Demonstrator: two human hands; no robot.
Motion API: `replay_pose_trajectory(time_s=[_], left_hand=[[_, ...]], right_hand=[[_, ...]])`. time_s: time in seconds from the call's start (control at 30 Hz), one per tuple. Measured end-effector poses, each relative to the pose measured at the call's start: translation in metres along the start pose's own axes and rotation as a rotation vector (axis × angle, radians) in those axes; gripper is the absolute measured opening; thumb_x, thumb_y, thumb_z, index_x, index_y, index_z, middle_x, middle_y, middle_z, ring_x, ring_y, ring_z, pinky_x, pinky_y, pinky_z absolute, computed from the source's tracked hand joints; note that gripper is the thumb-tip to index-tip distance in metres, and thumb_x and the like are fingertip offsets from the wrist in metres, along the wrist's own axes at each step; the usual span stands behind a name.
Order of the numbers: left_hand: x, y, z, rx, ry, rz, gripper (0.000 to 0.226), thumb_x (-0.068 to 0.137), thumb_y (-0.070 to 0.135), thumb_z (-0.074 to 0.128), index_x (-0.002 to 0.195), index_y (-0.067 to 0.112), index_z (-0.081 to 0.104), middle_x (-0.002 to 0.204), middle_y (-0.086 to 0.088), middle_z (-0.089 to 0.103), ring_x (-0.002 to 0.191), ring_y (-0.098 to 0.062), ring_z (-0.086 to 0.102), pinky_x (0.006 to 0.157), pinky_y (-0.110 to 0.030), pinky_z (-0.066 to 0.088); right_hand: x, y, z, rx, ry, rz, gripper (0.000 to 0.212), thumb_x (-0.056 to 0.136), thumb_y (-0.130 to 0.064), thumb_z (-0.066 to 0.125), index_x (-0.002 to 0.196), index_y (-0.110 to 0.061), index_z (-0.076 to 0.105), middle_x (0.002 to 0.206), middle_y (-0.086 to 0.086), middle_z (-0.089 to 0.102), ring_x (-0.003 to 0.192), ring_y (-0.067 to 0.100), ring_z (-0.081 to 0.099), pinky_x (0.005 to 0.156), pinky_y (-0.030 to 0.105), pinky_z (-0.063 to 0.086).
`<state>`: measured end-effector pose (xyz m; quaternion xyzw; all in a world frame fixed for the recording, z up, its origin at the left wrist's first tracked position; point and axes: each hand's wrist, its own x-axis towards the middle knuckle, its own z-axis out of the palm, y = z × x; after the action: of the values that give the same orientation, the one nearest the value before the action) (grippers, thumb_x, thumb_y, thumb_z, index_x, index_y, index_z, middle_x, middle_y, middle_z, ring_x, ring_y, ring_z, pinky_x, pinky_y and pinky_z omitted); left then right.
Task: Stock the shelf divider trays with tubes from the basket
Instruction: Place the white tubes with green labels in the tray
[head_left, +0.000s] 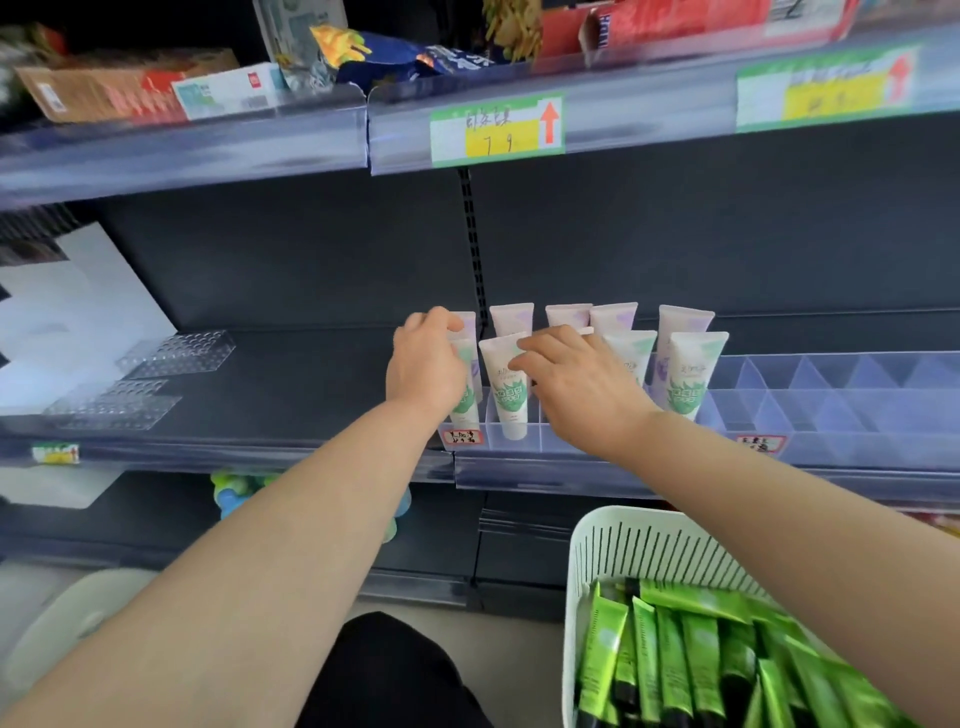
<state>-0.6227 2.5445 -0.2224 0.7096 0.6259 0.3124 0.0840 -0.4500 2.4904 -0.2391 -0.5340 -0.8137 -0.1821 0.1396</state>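
Dark shelf (311, 374) holds clear trays (831, 384) with white tubes (688, 374). Left hand (423, 364) grips 1; right hand (576, 387) pinches another. Green tubes (675, 660) fill the basket (623, 540) below.

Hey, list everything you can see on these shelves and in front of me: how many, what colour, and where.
white tubes: at least nine, white with green or purple print, upright in the divider tray
divider tray: one, clear plastic, middle shelf, right side
green tubes: many, bright green with dark caps, lying in the basket
basket: one, white, slotted, lower right
price tags: two, green and yellow with red arrows, upper shelf edge
handwritten labels: two, red-bordered, tray front
holed holders: two, clear, middle shelf, left side
snack bags and boxes: several, mixed colours, top shelf
left hand: fingers curled round the tubes at the tray's left end
right hand: fingertips at a front tube's top, grip unclear
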Motion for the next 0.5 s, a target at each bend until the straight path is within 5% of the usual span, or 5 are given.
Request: replay_pose_trajectory(time_s=[0.23,0.5], left_hand=[[-0.027,0.035,0.007,0.002,0.054,0.19,0.033,0.089,0.0,0.049,0.112,0.022,0.058,0.123,0.004,0.052,0.116,-0.017,0.039,0.074,-0.031,0.037],[-0.088,0.075,0.061,0.06,-0.084,0.342,0.034,0.089,0.0,0.053,0.117,0.02,0.056,0.124,0.002,0.054,0.117,-0.018,0.043,0.091,-0.032,0.04]], right_hand=[[-0.052,0.014,-0.003,0.005,-0.037,0.063,0.042,0.084,-0.01,0.057,0.125,-0.019,0.055,0.13,0.001,0.054,0.121,0.024,0.044,0.093,0.037,0.038],[-0.132,0.053,-0.001,-0.017,-0.143,0.184,0.048,0.08,-0.008,0.055,0.126,-0.022,0.052,0.127,-0.002,0.054,0.118,0.023,0.046,0.089,0.036,0.04]])
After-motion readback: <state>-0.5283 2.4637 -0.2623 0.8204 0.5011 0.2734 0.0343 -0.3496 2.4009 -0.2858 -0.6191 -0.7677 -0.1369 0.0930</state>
